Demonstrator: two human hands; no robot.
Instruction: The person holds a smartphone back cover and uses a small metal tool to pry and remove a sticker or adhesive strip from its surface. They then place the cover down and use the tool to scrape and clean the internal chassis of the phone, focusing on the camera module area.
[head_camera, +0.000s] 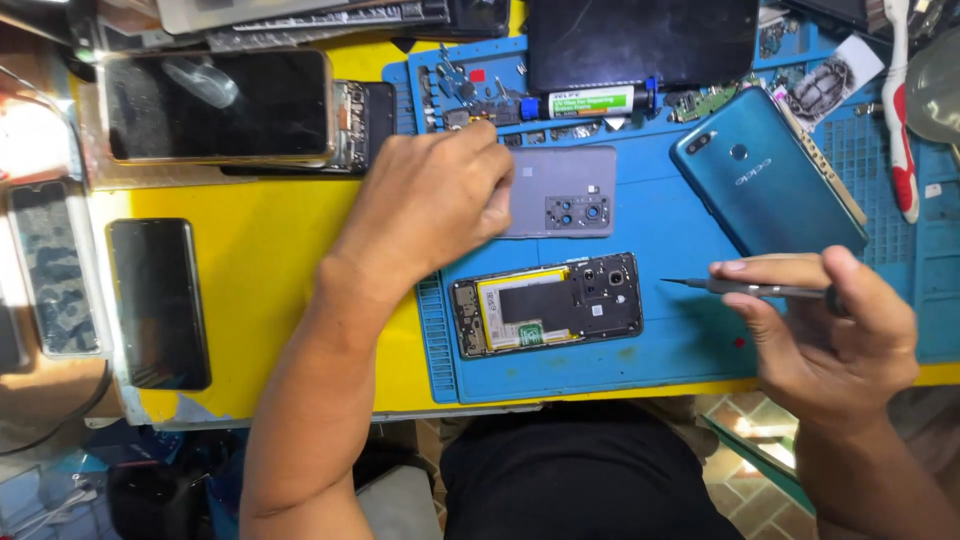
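An opened phone (548, 303) with its back removed lies on the blue work mat (660, 350), showing its battery and circuit board. My right hand (830, 335) holds a thin screwdriver (750, 289) with its tip pointing left, just right of that phone. My left hand (435, 195) reaches up to the mat's tray of small parts, its fingers pinched together beside a grey back cover (565, 190). Whether something small sits between those fingers cannot be seen.
A teal phone (765, 175) lies face down at the right. Dark phones (158, 300) (215, 105) rest on the yellow table (270, 260) at the left. A glue tube (590, 103), a black tablet (640, 40) and a red-white toothbrush (902, 130) lie at the back.
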